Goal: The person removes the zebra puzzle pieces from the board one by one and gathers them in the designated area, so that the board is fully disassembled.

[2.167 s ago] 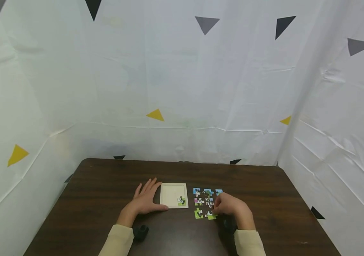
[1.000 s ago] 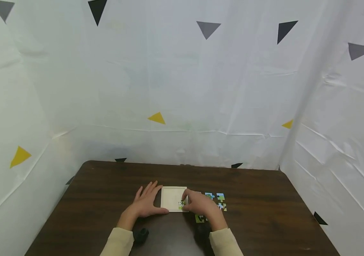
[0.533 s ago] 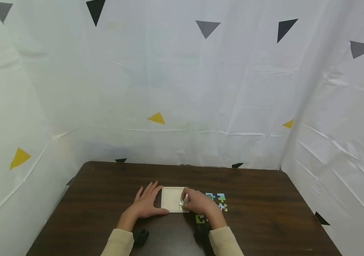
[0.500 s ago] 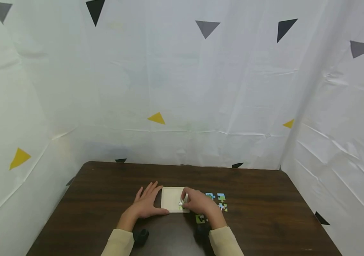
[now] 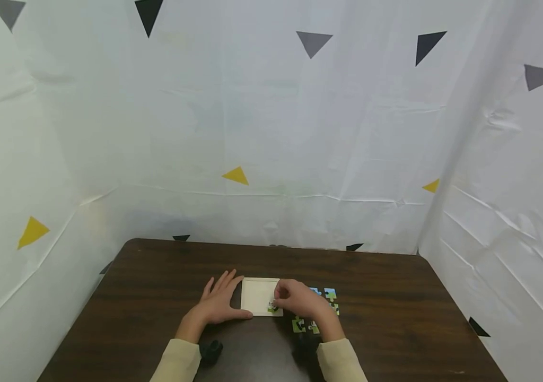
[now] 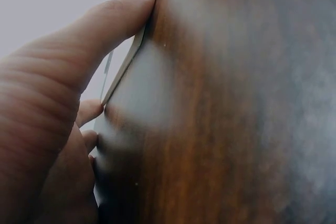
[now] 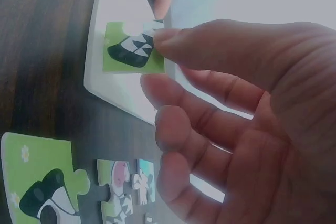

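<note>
A puzzle piece point(image 7: 118, 59), green with a black-and-white animal part, is at the lower right of the pale square puzzle tray point(image 5: 255, 296). My right hand point(image 5: 301, 298) pinches its edge between thumb and index finger in the right wrist view, the other fingers curled below. Whether the piece touches the tray floor, I cannot tell. My left hand point(image 5: 216, 305) spreads around the tray's left side, its thumb on the near edge and a fingertip by the far left corner. In the left wrist view the thumb point(image 6: 118, 19) lies straight against the rim.
Several loose puzzle pieces point(image 5: 298, 325) lie on the dark wooden table point(image 5: 376, 297) right of the tray, partly hidden by my right hand. A black object point(image 5: 211, 351) shows beside my left wrist. White sheeting point(image 5: 271, 127) with coloured triangles hangs behind the table.
My right hand has moved left from the loose pieces to the tray and taken hold of the piece in its corner. Lately it has shifted slightly right. My left hand stays put.
</note>
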### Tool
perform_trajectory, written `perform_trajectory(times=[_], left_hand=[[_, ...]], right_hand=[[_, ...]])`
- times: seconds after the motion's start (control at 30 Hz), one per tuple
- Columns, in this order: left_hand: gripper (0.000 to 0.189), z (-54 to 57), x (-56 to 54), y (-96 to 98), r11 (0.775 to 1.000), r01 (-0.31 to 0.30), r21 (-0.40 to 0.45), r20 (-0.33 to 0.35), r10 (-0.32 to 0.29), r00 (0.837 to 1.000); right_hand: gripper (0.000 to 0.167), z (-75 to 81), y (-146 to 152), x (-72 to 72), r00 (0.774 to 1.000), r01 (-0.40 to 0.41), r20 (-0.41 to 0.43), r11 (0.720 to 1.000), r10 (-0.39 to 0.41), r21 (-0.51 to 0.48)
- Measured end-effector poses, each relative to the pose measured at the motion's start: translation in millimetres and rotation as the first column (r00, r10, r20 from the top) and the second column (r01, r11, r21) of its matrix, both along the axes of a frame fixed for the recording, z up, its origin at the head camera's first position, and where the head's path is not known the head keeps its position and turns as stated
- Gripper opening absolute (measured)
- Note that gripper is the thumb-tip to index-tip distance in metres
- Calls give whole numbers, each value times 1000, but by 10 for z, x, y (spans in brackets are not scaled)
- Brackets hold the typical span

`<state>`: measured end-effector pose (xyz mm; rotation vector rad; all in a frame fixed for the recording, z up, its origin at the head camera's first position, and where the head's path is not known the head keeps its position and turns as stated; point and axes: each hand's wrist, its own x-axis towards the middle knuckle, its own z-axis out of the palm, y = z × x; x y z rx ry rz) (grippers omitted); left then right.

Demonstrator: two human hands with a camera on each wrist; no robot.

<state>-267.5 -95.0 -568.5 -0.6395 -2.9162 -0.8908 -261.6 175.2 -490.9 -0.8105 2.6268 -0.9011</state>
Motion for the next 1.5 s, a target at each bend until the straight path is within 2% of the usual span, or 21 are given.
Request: perform_trajectory(times=[0.17, 0.3, 0.57, 0.77, 0.9, 1.03, 1.17, 1.43, 1.5], left_hand=[[109, -7, 3, 20, 1000, -5, -8, 22, 5, 1000], [112, 9, -2, 31, 999, -27, -22, 41, 28, 999], [107, 70, 20, 39, 998, -48, -38, 24, 48, 999], [110, -40, -3, 37, 998, -52, -28, 27, 53, 998], [112, -116, -50, 38, 997, -68, -27, 6, 68, 998], [109, -112, -69, 38, 996, -79, -30, 5, 79, 997], [98, -74, -56, 28, 997, -74, -15, 20, 74, 997], [86, -93, -81, 14, 998, -59, 28, 3, 59, 998], [85, -81, -81, 20, 997, -67, 36, 24, 66, 997]], right_hand=[[5, -17, 22, 24, 1000, -30, -2, 1000, 30, 7], [6, 29, 35, 44, 999, -2, -42, 1000, 2, 3], [18, 89, 128, 101, 994, 35, -100, 999, -32, 30], [21, 66, 329, 142, 999, 8, -37, 1000, -8, 10], [17, 140, 549, 162, 999, 33, -31, 999, -34, -37], [15, 280, 768, 221, 994, 96, -45, 993, -99, -65], [17, 337, 986, 261, 991, 131, 0, 990, -131, -57], [17, 241, 1258, 284, 981, 151, 119, 988, -153, 25], [18, 191, 1292, 279, 974, 163, 156, 986, -165, 28]])
